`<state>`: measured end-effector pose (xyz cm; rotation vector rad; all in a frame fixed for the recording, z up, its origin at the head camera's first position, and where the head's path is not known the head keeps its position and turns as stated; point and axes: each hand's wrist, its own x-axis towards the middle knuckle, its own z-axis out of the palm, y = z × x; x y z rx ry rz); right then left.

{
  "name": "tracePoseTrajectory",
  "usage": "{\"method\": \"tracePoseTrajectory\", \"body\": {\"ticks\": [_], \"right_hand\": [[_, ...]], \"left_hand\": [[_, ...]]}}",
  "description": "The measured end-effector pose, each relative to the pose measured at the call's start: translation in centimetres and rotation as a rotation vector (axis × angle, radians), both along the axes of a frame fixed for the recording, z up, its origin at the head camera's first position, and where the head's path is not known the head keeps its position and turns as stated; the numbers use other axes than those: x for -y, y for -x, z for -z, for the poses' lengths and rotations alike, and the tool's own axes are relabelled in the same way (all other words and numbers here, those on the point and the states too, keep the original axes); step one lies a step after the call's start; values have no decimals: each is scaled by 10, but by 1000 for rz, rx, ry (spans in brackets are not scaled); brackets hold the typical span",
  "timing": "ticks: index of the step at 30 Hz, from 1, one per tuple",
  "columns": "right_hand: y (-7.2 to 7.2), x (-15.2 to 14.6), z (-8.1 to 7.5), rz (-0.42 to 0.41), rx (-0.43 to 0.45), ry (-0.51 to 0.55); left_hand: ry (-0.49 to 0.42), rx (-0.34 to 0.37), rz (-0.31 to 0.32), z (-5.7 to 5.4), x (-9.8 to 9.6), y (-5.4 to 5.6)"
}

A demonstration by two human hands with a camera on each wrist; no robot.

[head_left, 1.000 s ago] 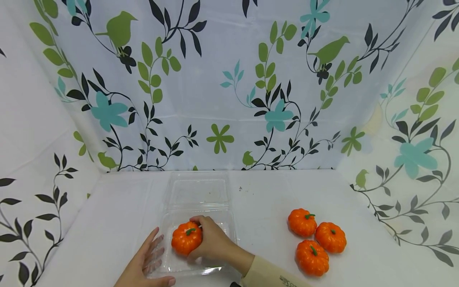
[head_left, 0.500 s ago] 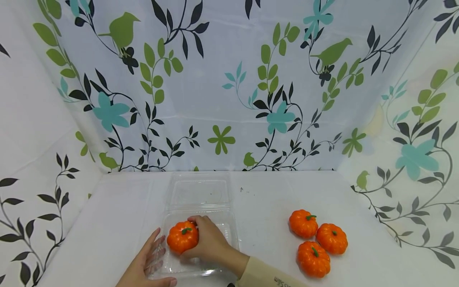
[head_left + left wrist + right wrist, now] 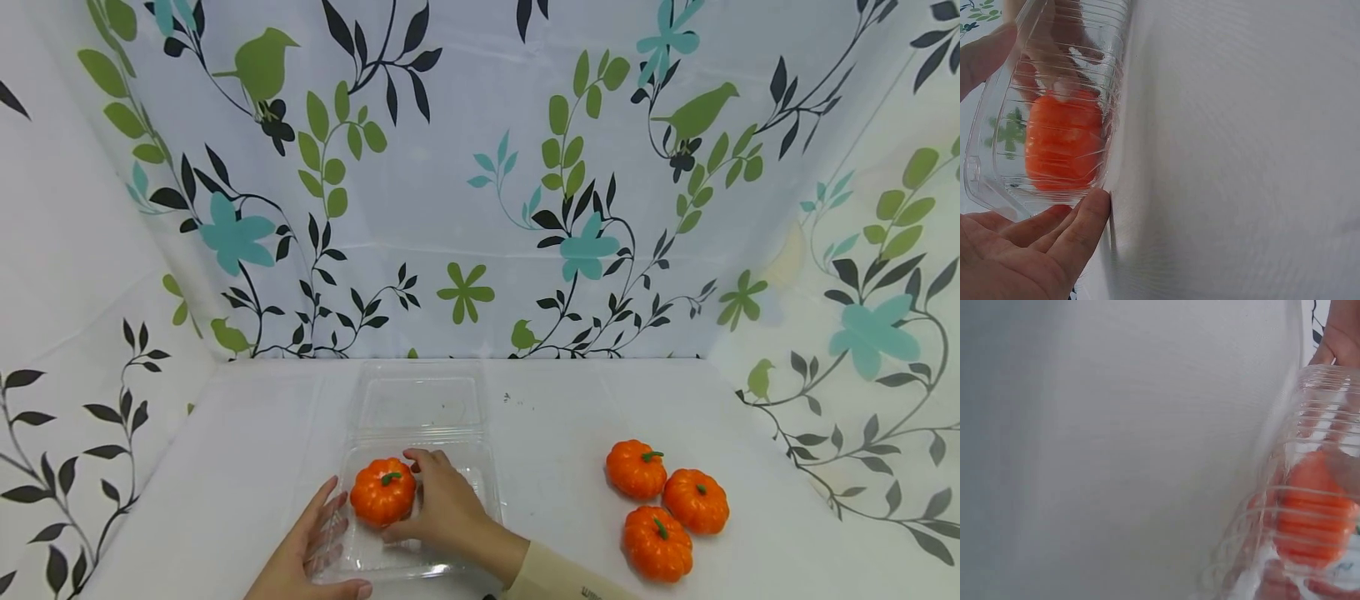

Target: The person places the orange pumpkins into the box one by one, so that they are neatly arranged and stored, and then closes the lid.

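Observation:
A small orange pumpkin point(image 3: 382, 492) with a green stem sits in the left part of the base of a clear plastic clamshell box point(image 3: 450, 571). My right hand point(image 3: 448, 507) is around its right side, fingers and thumb spread, with a gap showing between palm and pumpkin. Along the box's left wall lies my left hand point(image 3: 303, 550), fingers extended at the wall and thumb by the front rim. Through the ribbed plastic, the left wrist view shows the pumpkin point(image 3: 1065, 142) near that wall, the left fingers point(image 3: 1079, 234) just outside.
The box's lid point(image 3: 420, 400) lies folded back behind the base. To the right, three more orange pumpkins point(image 3: 635, 469) stand grouped on the white table point(image 3: 555, 517). A patterned curtain point(image 3: 465, 167) hangs behind and at both sides.
The right hand has moved the pumpkin a little left inside the box, and its fingers have since loosened from it. The left hand has stayed at the box's left wall.

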<state>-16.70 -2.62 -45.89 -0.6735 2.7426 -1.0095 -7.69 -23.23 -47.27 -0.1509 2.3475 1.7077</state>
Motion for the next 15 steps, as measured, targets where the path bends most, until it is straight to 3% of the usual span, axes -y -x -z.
{"method": "tracePoseTrajectory", "body": {"ticks": [5, 15], "right_hand": [[0, -5, -4, -2, 71, 60], [2, -4, -4, 10, 163, 170]], "left_hand": [[24, 17, -9, -2, 0, 1], [-26, 11, -16, -1, -1, 2]]}}
